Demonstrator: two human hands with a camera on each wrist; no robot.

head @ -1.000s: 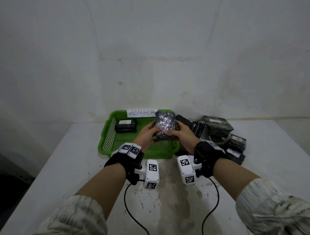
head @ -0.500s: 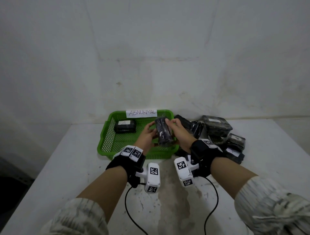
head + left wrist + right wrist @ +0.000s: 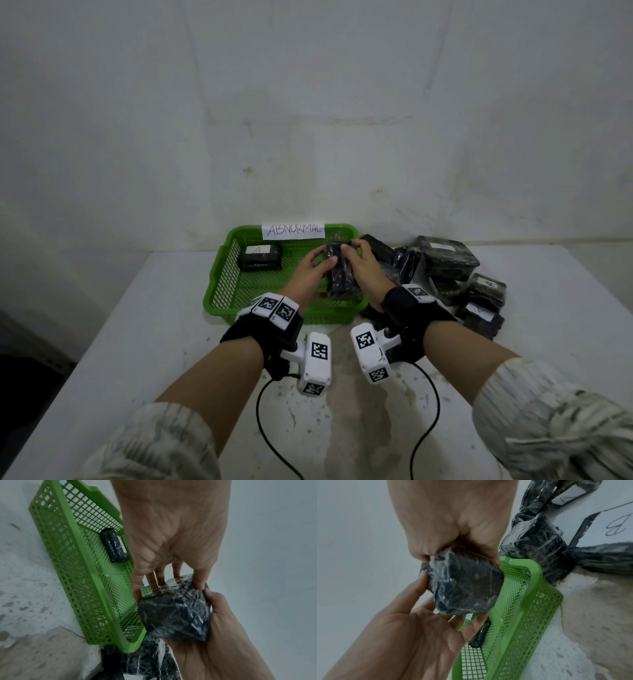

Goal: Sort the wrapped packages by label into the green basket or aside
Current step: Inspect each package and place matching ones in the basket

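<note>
A black package wrapped in clear film (image 3: 339, 277) is held by both hands above the right half of the green basket (image 3: 219, 274). My left hand (image 3: 320, 260) pinches it from the left, thumb on one side and fingers beneath (image 3: 471, 616). My right hand (image 3: 352, 255) grips its far end from the right, fingers curled over the top (image 3: 426, 553). No label shows on the package (image 3: 175, 612) in any view. One package marked A (image 3: 260, 258) lies in the basket's back left corner.
A paper sign reading ABNORMAL (image 3: 293, 230) is fixed to the basket's back rim. Several wrapped packages (image 3: 445, 267) are piled right of the basket, one marked B (image 3: 616, 526). The white table (image 3: 137, 342) runs to a wall behind.
The package was upright with its broad face towards me; both hands have turned it edge-on and tipped it lower over the basket. The right hand has shifted to its far end.
</note>
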